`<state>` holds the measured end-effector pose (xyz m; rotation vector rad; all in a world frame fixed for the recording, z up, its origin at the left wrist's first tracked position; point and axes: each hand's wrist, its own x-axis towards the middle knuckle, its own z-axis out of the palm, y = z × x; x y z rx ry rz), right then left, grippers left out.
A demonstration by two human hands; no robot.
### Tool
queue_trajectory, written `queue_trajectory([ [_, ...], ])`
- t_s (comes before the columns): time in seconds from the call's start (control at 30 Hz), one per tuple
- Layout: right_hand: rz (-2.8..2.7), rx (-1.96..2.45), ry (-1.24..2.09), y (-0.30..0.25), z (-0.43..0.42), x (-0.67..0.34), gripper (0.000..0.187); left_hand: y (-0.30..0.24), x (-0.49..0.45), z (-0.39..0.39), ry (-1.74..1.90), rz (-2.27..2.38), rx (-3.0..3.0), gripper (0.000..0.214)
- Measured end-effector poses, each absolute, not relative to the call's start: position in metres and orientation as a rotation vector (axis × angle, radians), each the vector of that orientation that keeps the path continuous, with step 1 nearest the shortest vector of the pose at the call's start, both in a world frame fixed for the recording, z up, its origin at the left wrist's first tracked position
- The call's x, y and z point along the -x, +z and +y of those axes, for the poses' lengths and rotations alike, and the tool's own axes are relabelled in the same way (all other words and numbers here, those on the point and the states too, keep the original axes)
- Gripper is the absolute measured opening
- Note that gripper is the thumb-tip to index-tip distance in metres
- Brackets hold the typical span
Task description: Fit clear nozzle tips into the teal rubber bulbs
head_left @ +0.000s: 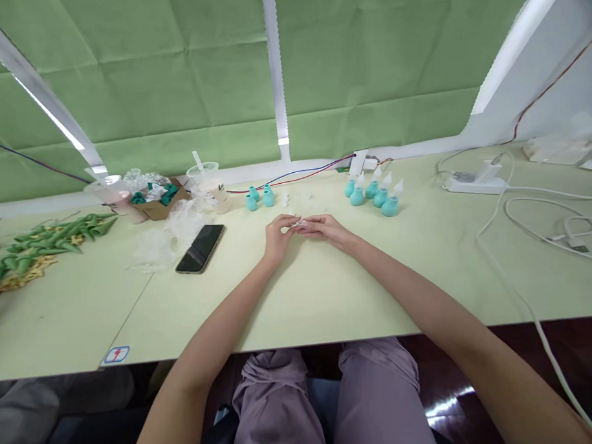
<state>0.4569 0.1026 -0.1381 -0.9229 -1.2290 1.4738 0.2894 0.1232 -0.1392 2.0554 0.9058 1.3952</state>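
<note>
My left hand (278, 237) and my right hand (328, 230) meet over the middle of the table, fingertips pinched together on a small white piece (302, 225). Fingers cover most of that piece, so its exact kind does not show. Just beyond my hands lie a few small white parts (285, 198) and some clear bits (305, 196). Small turquoise bulb-shaped pots (268, 197) stand behind my left hand. To the right is a group of several turquoise bulbs (390, 206) with translucent pointed tips (398, 187) beside or in them.
Left of my hands lie a black phone (201, 249) and crumpled clear plastic bags (172, 229). Behind them stand drink cups (211, 189) and a cardboard box (164, 206) of scraps. Green braided pieces (58, 238) lie far left. A white power strip (479, 184) with cables sits right.
</note>
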Motion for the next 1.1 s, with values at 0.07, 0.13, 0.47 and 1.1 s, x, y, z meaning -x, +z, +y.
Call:
queue_trajectory([
  [0.07,-1.243,0.91,1.466,-0.139,0.102,-0.456,0.032,-0.139,-0.29,0.122,1.404,0.9,-2.082,0.019],
  [0.13,-1.246,0.878,1.475,-0.14,0.101,-0.456,0.033,-0.139,-0.291,0.121,1.426,0.882,-2.093,0.02],
  [0.47,-1.239,0.876,1.485,-0.136,0.103,-0.459,0.033,-0.139,-0.291,0.119,1.441,0.89,-2.132,0.018],
  [1.1,-1.328,0.96,1.378,-0.144,0.105,-0.45,0.034,-0.135,-0.29,0.122,1.308,0.864,-1.952,0.018],
])
